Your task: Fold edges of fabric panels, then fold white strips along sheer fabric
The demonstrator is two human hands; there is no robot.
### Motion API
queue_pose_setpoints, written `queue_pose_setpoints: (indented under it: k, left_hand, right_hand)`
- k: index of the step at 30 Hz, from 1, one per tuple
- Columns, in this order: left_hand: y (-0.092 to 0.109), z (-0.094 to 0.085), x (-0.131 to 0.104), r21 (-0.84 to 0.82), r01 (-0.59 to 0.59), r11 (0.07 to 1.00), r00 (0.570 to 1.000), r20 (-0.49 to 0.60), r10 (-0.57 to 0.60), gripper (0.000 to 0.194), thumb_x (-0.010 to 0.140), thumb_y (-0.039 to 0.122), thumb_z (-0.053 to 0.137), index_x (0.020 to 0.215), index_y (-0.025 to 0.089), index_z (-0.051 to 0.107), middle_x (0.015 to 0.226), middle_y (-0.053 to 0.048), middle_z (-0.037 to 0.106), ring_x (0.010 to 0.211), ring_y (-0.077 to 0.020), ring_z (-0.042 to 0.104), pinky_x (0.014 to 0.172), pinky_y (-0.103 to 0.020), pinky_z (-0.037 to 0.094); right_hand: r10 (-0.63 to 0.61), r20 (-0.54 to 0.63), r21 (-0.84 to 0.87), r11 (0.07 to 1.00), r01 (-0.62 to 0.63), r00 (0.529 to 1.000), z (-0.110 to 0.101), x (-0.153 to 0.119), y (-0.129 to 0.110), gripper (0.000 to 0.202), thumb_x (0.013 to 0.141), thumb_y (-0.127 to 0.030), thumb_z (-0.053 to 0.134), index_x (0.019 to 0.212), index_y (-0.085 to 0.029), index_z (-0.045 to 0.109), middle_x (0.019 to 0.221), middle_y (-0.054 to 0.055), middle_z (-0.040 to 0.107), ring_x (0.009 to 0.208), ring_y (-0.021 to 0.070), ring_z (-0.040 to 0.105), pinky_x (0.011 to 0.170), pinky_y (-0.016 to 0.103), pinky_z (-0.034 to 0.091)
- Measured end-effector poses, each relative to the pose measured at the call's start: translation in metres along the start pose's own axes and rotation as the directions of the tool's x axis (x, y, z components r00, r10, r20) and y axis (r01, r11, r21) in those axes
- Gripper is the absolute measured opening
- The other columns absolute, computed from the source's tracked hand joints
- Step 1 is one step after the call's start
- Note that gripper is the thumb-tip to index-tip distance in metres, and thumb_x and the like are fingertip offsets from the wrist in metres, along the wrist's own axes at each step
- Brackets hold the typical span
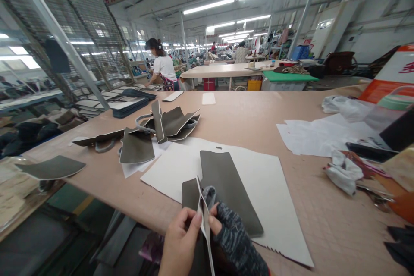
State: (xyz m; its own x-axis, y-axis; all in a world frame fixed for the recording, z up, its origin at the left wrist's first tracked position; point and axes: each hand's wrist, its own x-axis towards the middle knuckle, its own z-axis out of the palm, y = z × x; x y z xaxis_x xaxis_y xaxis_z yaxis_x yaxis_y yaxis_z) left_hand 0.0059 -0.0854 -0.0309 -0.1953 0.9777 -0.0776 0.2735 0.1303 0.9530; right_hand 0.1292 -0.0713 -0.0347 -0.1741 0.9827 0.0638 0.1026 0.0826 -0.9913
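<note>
My left hand (181, 239) pinches the pale edge of a dark olive bag panel (190, 194) at the table's near side. On the other side of that edge, my right hand (231, 228), in a dark knitted fingerless glove, grips the facing layer. A narrow gap shows between the two layers, and a grey wrapped handle (209, 195) sticks up just beyond my fingers. Past my hands, a flat olive panel (231, 189) lies on a large white sheet (274, 211). The lower part of the held panel runs out of view.
Several olive bag pieces (139, 146) with wrapped handles lie at the left, near stacked panels (129, 107). White paper (323, 133), plastic bags and scissors (377, 196) lie on the right. A person (164, 67) stands beyond the brown table (246, 116).
</note>
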Motion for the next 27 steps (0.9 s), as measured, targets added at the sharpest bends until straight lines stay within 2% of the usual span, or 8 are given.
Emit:
queue_pose_setpoints:
  k: [6,10,13,17,20,22,24,27]
  left_hand:
    - [-0.002,-0.024,0.003,0.018,-0.012,1.0,0.997,-0.077,0.013,0.035,0.073,0.051,0.055,0.062,0.017,0.055,0.047,0.003,0.05,0.048,-0.013,0.048,0.05,-0.022,0.037]
    - [0.011,-0.034,-0.003,0.001,-0.012,1.0,0.999,-0.047,0.012,0.033,0.072,0.049,0.057,0.064,0.017,0.057,0.048,0.003,0.053,0.048,-0.0132,0.051,0.05,-0.022,0.039]
    - [0.025,-0.033,-0.007,-0.022,-0.033,0.999,0.994,-0.103,0.03,0.03,0.072,0.047,0.058,0.064,0.018,0.056,0.048,0.004,0.051,0.047,-0.0119,0.05,0.05,-0.021,0.038]
    - [0.028,-0.031,-0.004,0.007,-0.054,0.999,0.993,-0.107,0.054,0.03,0.072,0.046,0.057,0.065,0.018,0.055,0.049,0.004,0.053,0.048,-0.0123,0.052,0.051,-0.021,0.039]
    - [0.02,-0.031,0.001,0.054,-0.056,0.997,0.996,-0.072,0.06,0.03,0.074,0.047,0.054,0.068,0.018,0.054,0.052,0.002,0.057,0.051,-0.0147,0.055,0.053,-0.023,0.042]
    - [0.014,-0.031,0.004,0.063,-0.047,0.997,0.994,-0.095,0.053,0.03,0.076,0.047,0.053,0.07,0.018,0.053,0.052,0.002,0.057,0.051,-0.0155,0.056,0.054,-0.024,0.043]
    - [0.012,-0.029,0.006,0.046,-0.047,0.998,0.989,-0.135,0.053,0.029,0.075,0.047,0.054,0.07,0.018,0.053,0.051,0.002,0.057,0.05,-0.0152,0.056,0.053,-0.024,0.043]
    - [0.017,-0.025,0.006,-0.002,-0.058,0.998,0.989,-0.139,0.057,0.028,0.074,0.046,0.056,0.07,0.018,0.053,0.05,0.003,0.057,0.049,-0.0143,0.056,0.051,-0.023,0.043]
  right_hand:
    - [-0.062,-0.144,-0.213,0.977,0.031,0.988,-0.007,0.012,0.01,0.025,0.082,-0.04,0.042,0.066,-0.022,0.05,0.061,0.001,0.057,0.059,0.0168,0.054,0.057,0.027,0.043]
    - [-0.134,-0.161,-0.333,0.94,0.074,0.978,-0.019,0.032,0.014,0.021,0.081,-0.033,0.039,0.067,-0.022,0.049,0.062,0.002,0.058,0.061,0.0168,0.056,0.061,0.028,0.043]
    - [-0.2,-0.17,-0.421,0.9,0.112,0.965,-0.023,0.046,0.008,0.018,0.081,-0.03,0.04,0.072,-0.02,0.051,0.066,0.003,0.059,0.064,0.0159,0.057,0.065,0.027,0.043]
    - [-0.133,-0.033,-0.309,0.944,0.117,0.991,-0.019,0.046,-0.003,0.018,0.081,-0.03,0.044,0.071,-0.019,0.054,0.066,0.001,0.06,0.063,0.0142,0.056,0.063,0.025,0.043]
    - [-0.029,0.111,-0.18,0.982,0.049,0.993,-0.011,0.026,-0.006,0.019,0.079,-0.036,0.05,0.081,-0.018,0.059,0.071,0.002,0.062,0.063,0.014,0.056,0.061,0.024,0.043]
    - [0.003,0.167,-0.121,0.993,0.018,0.986,-0.006,0.008,-0.004,0.029,0.076,-0.041,0.054,0.094,-0.018,0.059,0.076,0.002,0.063,0.062,0.0141,0.056,0.059,0.024,0.044]
    - [0.03,0.178,-0.089,0.996,-0.014,0.984,-0.002,-0.006,0.0,0.037,0.074,-0.047,0.056,0.099,-0.019,0.059,0.076,0.002,0.063,0.06,0.0139,0.055,0.057,0.024,0.044]
    - [0.066,0.15,-0.06,0.997,-0.057,0.987,0.003,-0.016,0.009,0.037,0.076,-0.051,0.052,0.092,-0.019,0.06,0.066,0.0,0.061,0.056,0.0135,0.053,0.053,0.023,0.042]
